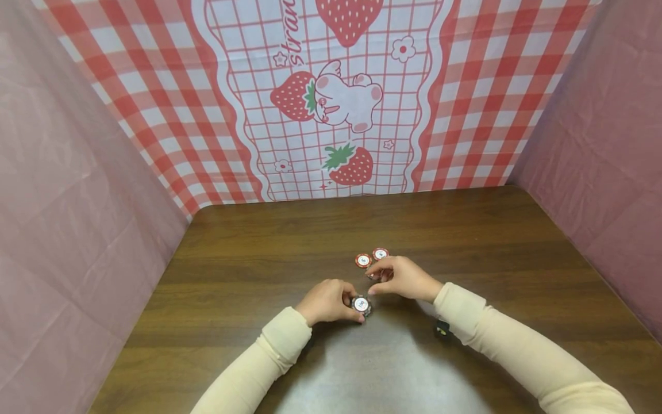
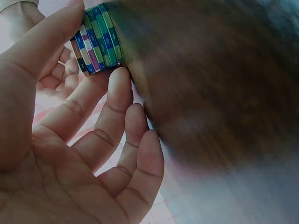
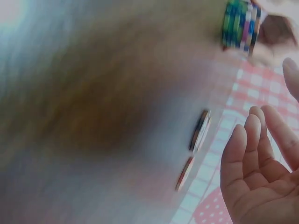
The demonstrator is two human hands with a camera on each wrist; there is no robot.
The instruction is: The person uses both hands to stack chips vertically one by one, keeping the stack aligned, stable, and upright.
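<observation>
My left hand (image 1: 331, 302) holds a stack of poker chips (image 1: 361, 305) upright on the wooden table, its thumb on one side and fingers on the other. The top chip is white in the middle with a printed number. In the left wrist view, green, blue, pink and orange edges band the stack (image 2: 98, 39). Just beyond it, my right hand (image 1: 405, 277) hovers low with thumb and fingers apart. Its relaxed fingers (image 3: 252, 154) have nothing between them in the right wrist view. Two red-rimmed chips (image 1: 364, 260) marked 5 lie flat side by side, just past its fingertips.
A brown wooden table (image 1: 248, 241) spreads under both arms. Behind it hangs a red-and-white checked cloth (image 1: 481, 86) with strawberries. Pink cloth walls (image 1: 595, 144) stand on the left and right sides. A small dark object (image 1: 442, 327) shows under the right cuff.
</observation>
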